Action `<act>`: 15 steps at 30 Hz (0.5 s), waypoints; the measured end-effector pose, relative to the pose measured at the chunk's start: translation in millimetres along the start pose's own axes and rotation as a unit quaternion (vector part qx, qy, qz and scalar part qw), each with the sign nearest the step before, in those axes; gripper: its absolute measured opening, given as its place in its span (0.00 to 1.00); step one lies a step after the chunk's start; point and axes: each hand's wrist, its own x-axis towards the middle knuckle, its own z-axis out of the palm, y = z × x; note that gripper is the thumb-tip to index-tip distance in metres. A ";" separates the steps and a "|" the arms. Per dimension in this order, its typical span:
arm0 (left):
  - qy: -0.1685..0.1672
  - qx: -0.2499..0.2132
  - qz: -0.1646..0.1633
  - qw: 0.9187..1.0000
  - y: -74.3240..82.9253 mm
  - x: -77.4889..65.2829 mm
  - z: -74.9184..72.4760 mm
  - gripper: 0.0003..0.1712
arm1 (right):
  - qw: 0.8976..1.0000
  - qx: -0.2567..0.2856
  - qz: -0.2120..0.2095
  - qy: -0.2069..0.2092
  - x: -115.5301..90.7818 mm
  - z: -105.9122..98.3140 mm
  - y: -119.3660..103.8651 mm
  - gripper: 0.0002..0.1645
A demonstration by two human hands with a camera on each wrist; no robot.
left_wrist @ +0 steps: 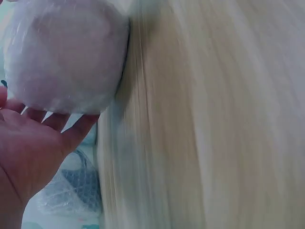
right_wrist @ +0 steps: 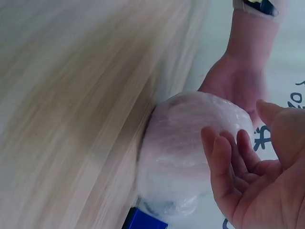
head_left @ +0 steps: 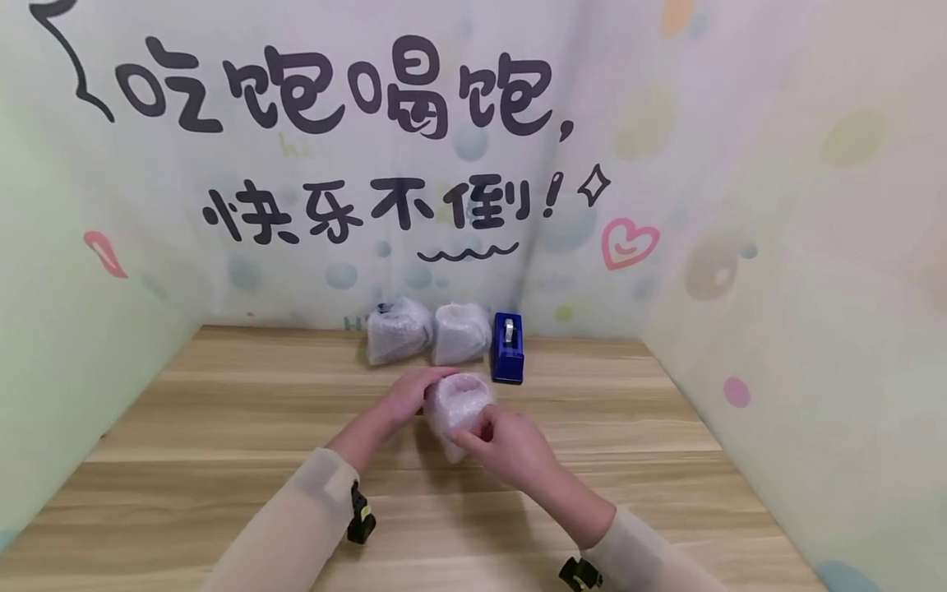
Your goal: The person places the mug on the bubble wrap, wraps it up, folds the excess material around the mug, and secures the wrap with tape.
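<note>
On the table stands a bundle in clear bubble wrap [head_left: 468, 403], with a pinkish hollow at its top in the head view. My left hand [head_left: 409, 395] reaches round its far left side, and in the left wrist view the spread fingers [left_wrist: 76, 129] rest against it, their tips hidden behind the wrap. At its near right side is my right hand [head_left: 514, 448]. In the right wrist view, the right hand's fingers [right_wrist: 221, 164] are loosely bent beside the wrap [right_wrist: 181, 138], thumb apart; whether they touch it I cannot tell.
Behind stand two more wrapped bundles, a left one [head_left: 395, 333] and a right one [head_left: 460, 335]. Right of them is a blue tape dispenser [head_left: 508, 349] with a small roll. The wooden table [head_left: 636, 444] meets a printed back wall [head_left: 333, 279] and side walls.
</note>
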 end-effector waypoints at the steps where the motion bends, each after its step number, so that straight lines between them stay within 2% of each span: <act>1: -0.003 -0.004 0.000 1.000 -0.9 -3.2 -1.9 0.29 | 1.000 -0.002 0.006 0.002 0.2 0.8 2.1 0.24; 3: -0.008 -0.022 -0.008 1.000 -3.4 -10.1 -6.0 0.29 | 1.000 0.001 0.017 -0.002 1.5 0.7 7.3 0.24; 5: -0.013 -0.022 -0.006 1.000 -5.7 -17.4 -10.3 0.30 | 1.000 0.008 0.021 -0.007 4.2 -0.7 13.6 0.23; 9: -0.023 -0.001 0.007 1.000 -8.9 -32.2 -18.2 0.31 | 0.997 0.061 0.033 -0.027 10.5 -5.2 26.2 0.20; 12: -0.019 0.012 0.002 1.000 -8.4 -43.5 -20.4 0.33 | 0.994 0.099 0.041 -0.029 14.9 -7.2 34.5 0.18; 15: -0.002 0.008 -0.007 1.000 -6.8 -52.6 -19.5 0.34 | 0.994 0.105 0.036 -0.014 20.5 -5.9 39.2 0.17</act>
